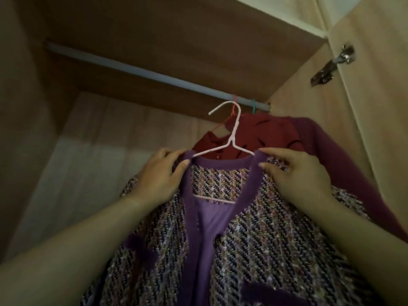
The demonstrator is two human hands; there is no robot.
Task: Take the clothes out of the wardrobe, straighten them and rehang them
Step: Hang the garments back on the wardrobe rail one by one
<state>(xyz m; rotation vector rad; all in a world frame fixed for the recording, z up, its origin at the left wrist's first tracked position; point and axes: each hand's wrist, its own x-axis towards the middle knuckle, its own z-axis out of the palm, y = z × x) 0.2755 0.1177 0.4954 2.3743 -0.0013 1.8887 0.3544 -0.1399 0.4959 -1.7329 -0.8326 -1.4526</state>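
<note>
Purple tweed jacket (254, 250) pinched at shoulders: left hand (159, 175), right hand (295, 173)

Three garments (265, 239) (267, 133) (331, 155), three hangers (233, 133) (220, 124) (254, 106), one rail (132, 69)

A silver metal hinge (333, 65) sits high on the right, its dark plate fixed to the inner face of the wardrobe (309, 96) side panel and its shiny cup set into the pale open door (379, 111). Above the wardrobe's top edge, in the upper right corner, shows a cream surface (313, 9); wall or ceiling cannot be told.
</note>
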